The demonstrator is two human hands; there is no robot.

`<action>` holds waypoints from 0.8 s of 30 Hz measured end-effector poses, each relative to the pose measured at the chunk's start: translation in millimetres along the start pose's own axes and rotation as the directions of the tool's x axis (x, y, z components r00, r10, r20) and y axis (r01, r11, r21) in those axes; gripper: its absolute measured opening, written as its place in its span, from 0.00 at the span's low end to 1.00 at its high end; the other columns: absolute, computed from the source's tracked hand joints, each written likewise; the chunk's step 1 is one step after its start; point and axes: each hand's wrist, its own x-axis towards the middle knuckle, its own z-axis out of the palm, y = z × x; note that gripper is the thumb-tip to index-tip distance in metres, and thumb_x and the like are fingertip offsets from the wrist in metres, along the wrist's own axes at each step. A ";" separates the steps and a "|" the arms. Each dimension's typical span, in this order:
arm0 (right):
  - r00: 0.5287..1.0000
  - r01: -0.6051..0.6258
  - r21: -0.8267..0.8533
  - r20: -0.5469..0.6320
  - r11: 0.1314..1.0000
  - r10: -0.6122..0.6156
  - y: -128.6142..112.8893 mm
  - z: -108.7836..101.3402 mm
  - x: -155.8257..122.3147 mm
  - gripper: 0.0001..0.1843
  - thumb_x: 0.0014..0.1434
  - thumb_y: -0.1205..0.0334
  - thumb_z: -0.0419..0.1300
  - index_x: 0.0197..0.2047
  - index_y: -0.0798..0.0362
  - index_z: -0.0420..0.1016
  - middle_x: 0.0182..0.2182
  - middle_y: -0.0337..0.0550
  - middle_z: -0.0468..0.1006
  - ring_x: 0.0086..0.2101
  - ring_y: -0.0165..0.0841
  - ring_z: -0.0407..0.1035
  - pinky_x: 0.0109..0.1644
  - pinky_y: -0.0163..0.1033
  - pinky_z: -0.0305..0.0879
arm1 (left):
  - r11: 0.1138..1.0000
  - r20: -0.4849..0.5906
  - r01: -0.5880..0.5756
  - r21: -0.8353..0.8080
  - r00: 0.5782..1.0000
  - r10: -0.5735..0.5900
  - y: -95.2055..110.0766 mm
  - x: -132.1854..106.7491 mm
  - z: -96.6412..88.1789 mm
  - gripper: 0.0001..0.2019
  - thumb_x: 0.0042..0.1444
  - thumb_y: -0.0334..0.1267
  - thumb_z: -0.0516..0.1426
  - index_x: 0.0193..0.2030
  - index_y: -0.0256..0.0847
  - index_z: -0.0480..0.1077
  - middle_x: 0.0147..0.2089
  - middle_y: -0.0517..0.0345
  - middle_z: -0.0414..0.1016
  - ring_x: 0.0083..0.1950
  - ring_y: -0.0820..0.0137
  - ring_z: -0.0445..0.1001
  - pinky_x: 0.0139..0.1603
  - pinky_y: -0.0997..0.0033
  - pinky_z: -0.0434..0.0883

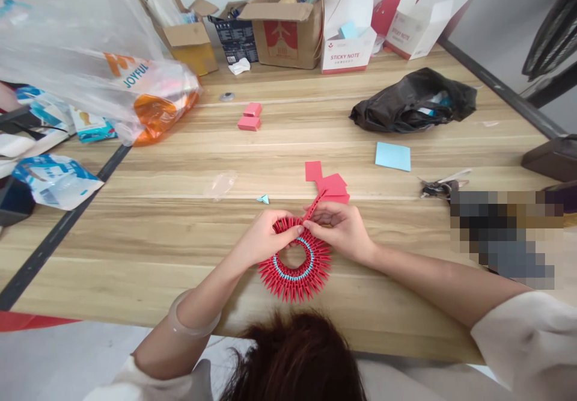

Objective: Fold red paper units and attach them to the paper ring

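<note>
A ring of folded red paper pieces (294,288) with a light blue band around its inner hole lies on the wooden table in front of me. My left hand (265,240) is closed on the ring's far left part, thumb over the top. My right hand (341,229) pinches at the far right part, where a narrow strip of stacked red pieces (315,204) sticks up from the ring. The two thumbs nearly meet. My fingers partly hide the ring's far side. Just beyond lie flat red paper sheets (333,186), and to the left a small blue folded piece (264,199).
Two red paper blocks (249,124) lie farther back. A blue paper pad (393,156), keys (439,188) and a black plastic bag (415,101) are to the right. A clear plastic bag (153,106) stands left. Cardboard boxes (288,34) line the wall.
</note>
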 end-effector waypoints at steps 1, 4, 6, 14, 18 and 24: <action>1.000 -0.010 0.015 -0.002 1.000 0.010 0.0 0.1 0.3 0.09 0.50 0.60 0.65 0.34 0.55 0.74 0.29 0.44 0.79 0.30 0.31 0.74 0.36 0.39 0.76 | 1.000 -0.004 -0.004 0.007 1.000 0.004 0.5 0.0 -0.1 0.12 0.53 0.42 0.56 0.32 0.32 0.72 0.27 0.55 0.73 0.27 0.73 0.70 0.28 0.74 0.68; 1.000 -0.016 0.030 0.016 0.999 0.016 0.0 -0.9 1.4 0.09 0.49 0.61 0.65 0.33 0.55 0.74 0.29 0.43 0.79 0.30 0.30 0.74 0.37 0.38 0.75 | 1.000 -0.010 -0.004 -0.028 1.000 0.003 1.6 0.1 0.5 0.12 0.53 0.42 0.57 0.33 0.32 0.72 0.28 0.54 0.74 0.27 0.73 0.70 0.29 0.74 0.68; 0.999 -0.022 0.047 0.037 0.999 0.020 0.0 -1.9 2.4 0.09 0.49 0.61 0.65 0.33 0.55 0.74 0.29 0.43 0.79 0.30 0.30 0.74 0.37 0.39 0.75 | 0.997 -0.003 -0.001 -0.071 1.000 0.001 1.6 0.3 1.1 0.12 0.53 0.40 0.56 0.34 0.31 0.72 0.29 0.54 0.74 0.28 0.73 0.69 0.29 0.74 0.68; 0.998 -0.012 0.017 0.059 1.000 0.011 1.2 -3.4 3.6 0.09 0.50 0.59 0.65 0.33 0.54 0.75 0.30 0.43 0.79 0.31 0.31 0.75 0.38 0.39 0.76 | 0.999 -0.035 0.015 -0.037 0.999 -0.017 -2.0 1.4 2.1 0.11 0.52 0.39 0.56 0.33 0.32 0.73 0.30 0.53 0.76 0.29 0.73 0.69 0.31 0.73 0.67; 0.994 0.103 -0.139 0.059 0.985 -0.096 1.8 -4.0 1.0 0.07 0.52 0.59 0.63 0.32 0.55 0.75 0.30 0.44 0.79 0.31 0.32 0.75 0.38 0.40 0.76 | 1.000 -0.042 0.020 -0.005 0.999 -0.020 -1.6 1.3 2.4 0.11 0.52 0.39 0.56 0.34 0.32 0.74 0.31 0.53 0.76 0.30 0.72 0.71 0.32 0.74 0.67; 0.984 0.179 -0.232 0.038 0.956 -0.175 -0.7 -3.7 0.2 0.07 0.52 0.60 0.63 0.32 0.55 0.76 0.31 0.45 0.79 0.30 0.31 0.74 0.37 0.39 0.76 | 0.997 -0.075 -0.060 0.050 0.995 0.064 -2.9 1.2 2.0 0.11 0.51 0.39 0.56 0.35 0.33 0.75 0.33 0.53 0.78 0.33 0.70 0.72 0.33 0.73 0.68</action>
